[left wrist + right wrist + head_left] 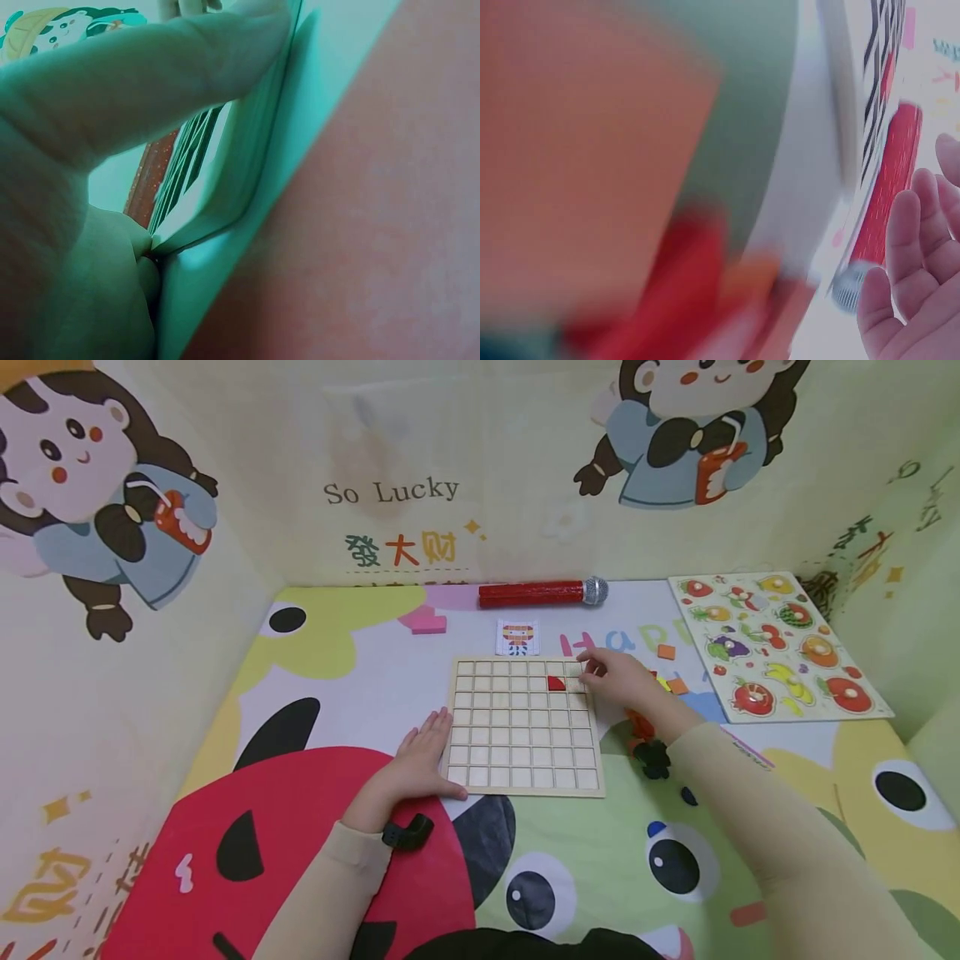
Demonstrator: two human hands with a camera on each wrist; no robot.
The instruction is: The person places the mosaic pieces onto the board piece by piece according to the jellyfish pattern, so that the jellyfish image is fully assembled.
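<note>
A light wooden board (522,727) with a square grid lies flat on the table. One red piece with a curved edge (556,683) sits in a cell near its upper right. My left hand (420,758) rests against the board's left edge, fingers fairly straight, thumb (172,75) along the near edge at the corner. At the upper right corner is my right hand (618,681), index finger and thumb over the last column. Its other fingers (904,232) bend loosely in the right wrist view. I cannot tell whether a small piece is between the right fingertips.
Behind the board lie a small pixel-pattern card (517,637) and a red microphone (536,594). A fruit puzzle board (780,647) stands at the right. Orange tiles (666,652) and black pieces (654,760) are scattered around the right forearm; pink pieces (429,625) lie at the back left.
</note>
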